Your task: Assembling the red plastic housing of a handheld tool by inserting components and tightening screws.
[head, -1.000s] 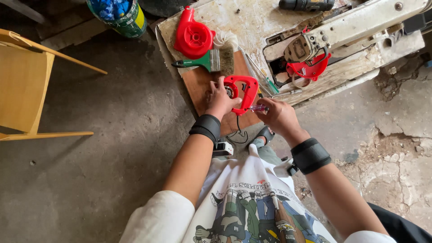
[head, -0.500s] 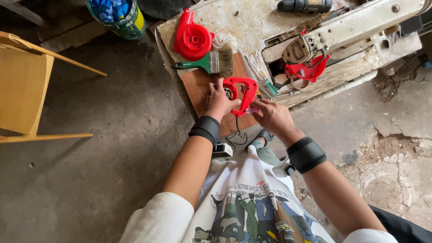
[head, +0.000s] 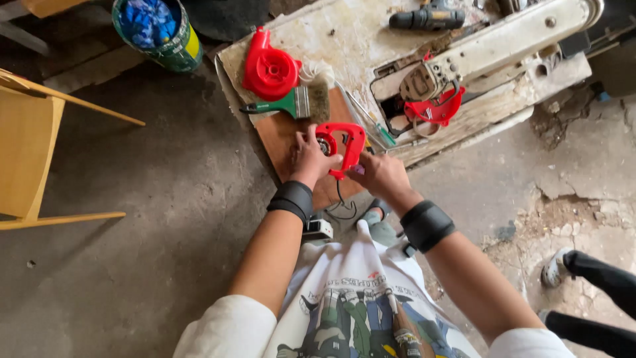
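Note:
My left hand (head: 310, 159) grips the left side of a red plastic tool handle housing (head: 347, 144) that rests on a brown wooden board (head: 281, 136). My right hand (head: 379, 174) holds the housing's lower right end, with a small purple-tipped thing pinched at the fingers. A thin black cord (head: 339, 205) hangs from the housing toward my lap. Both wrists wear black bands.
A red blower casing (head: 268, 69) and a green-handled brush (head: 291, 103) lie beyond the board. A white machine body (head: 490, 50) with a red part (head: 434, 109), a black drill (head: 424, 18), a yellow chair (head: 26, 152), a green bucket (head: 159, 33) and another person's foot (head: 556, 268) surround me.
Both hands with the red housing stay in place on the board; my right hand has shifted slightly closer to the housing's lower end.

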